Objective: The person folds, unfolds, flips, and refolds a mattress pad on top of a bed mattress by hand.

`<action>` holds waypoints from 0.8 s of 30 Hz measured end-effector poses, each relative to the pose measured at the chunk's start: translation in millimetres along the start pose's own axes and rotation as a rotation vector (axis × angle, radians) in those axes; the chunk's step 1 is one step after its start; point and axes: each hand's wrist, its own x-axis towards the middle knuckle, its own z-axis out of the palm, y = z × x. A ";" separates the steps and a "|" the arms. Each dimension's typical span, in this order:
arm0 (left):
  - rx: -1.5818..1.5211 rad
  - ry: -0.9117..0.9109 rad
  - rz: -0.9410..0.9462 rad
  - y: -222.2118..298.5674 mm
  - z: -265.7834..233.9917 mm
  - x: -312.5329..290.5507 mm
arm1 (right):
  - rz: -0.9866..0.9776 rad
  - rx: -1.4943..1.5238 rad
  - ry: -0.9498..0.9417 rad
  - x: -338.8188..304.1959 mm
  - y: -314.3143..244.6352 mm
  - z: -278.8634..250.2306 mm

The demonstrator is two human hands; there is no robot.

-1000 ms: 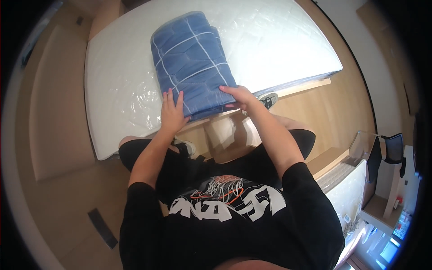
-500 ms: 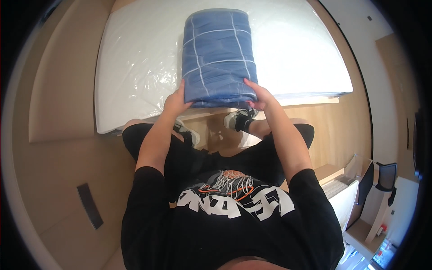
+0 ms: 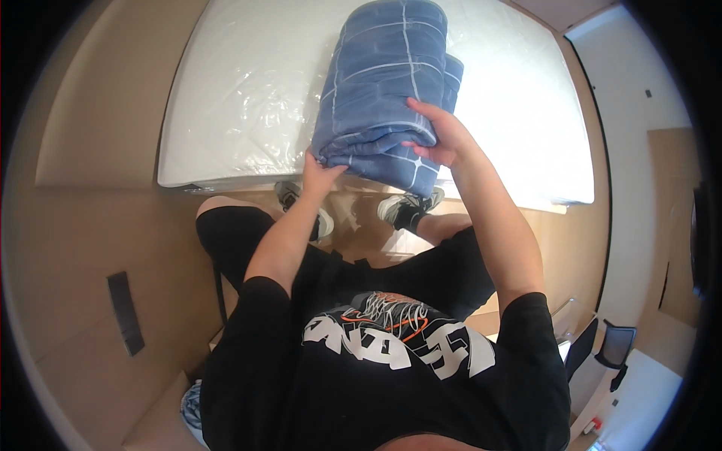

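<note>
A thick folded quilt (image 3: 380, 83), blue with a white grid of lines, lies on a plastic-covered mattress in front of me. Its near end shows bunched folds, and a lower layer sticks out toward me and to the right. My left hand (image 3: 322, 174) grips the near left corner, with part of its fingers hidden by the cloth. At the near right side, my right hand (image 3: 444, 135) clasps the upper layers, one finger on top and others at the edge of the fold.
The white mattress (image 3: 241, 113) extends to both sides of the quilt, wrapped in shiny clear plastic. My shoes (image 3: 398, 207) are on the floor at its near edge. A padded beige headboard (image 3: 98, 98) stands at the left. A black chair (image 3: 613, 346) is at the lower right.
The quilt has tilted, its far end leaning right, and its lower layer now shows at the right and near end. My right hand has moved up its side. The view has shifted.
</note>
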 end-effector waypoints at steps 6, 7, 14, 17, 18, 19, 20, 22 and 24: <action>0.294 0.245 -0.008 -13.5 8.0 28.6 | -0.042 -0.058 -0.135 4.1 -39.8 111.1; 0.096 0.238 0.052 -13.5 12.3 35.8 | -0.056 -0.071 -0.176 0.6 -42.2 129.1; 0.070 0.188 -0.023 -37.6 -5.1 63.5 | -0.150 -0.073 -0.057 -14.6 -43.8 112.5; 0.180 0.240 0.025 -28.3 -1.3 45.1 | -0.142 0.177 -0.084 14.1 -54.0 88.7; 0.184 0.251 0.049 -18.1 2.5 38.5 | -0.153 0.179 -0.114 25.0 -62.0 88.0; 0.092 0.245 0.031 -6.7 8.4 25.9 | -0.126 0.068 -0.139 32.9 -70.1 89.4; 0.015 0.222 0.021 7.6 11.5 15.7 | -0.116 -0.043 -0.163 38.2 -79.3 95.1; -0.053 0.093 0.110 39.4 4.9 11.4 | -0.111 -0.139 -0.168 44.9 -94.2 120.4; 0.082 0.073 0.310 63.7 -2.1 12.5 | -0.216 -0.488 -0.097 50.5 -100.3 162.6</action>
